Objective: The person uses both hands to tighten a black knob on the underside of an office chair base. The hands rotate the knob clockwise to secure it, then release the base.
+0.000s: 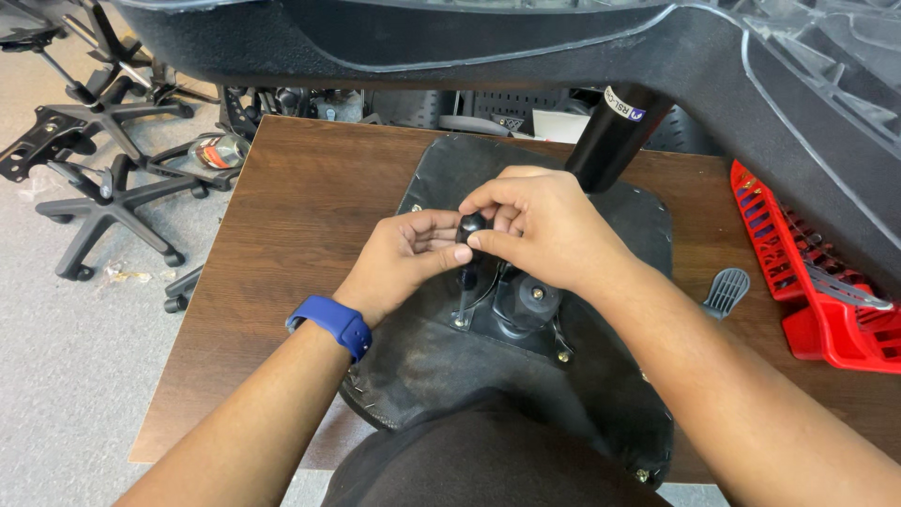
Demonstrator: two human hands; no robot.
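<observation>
Grey workshop floor point(66, 366) all around, black star-shaped chair bases point(113, 202) scattered at ten o'clock. Centre stage is a brown wooden table point(291, 225), and on it an upturned black chair seat point(610, 376) with its metal mechanism plate point(526, 314) bolted at the middle. A black gas cylinder point(610, 136) leans in at one o'clock (label on its side). Red plastic parts point(807, 282) sit at three o'clock, a small grey ribbed cap point(727, 289) just beside them. Both hands meet over the plate: left hand point(399, 263), blue wristband point(330, 324), and right hand point(549, 230) pinch together on a small black knob point(471, 227) atop a lever.
</observation>
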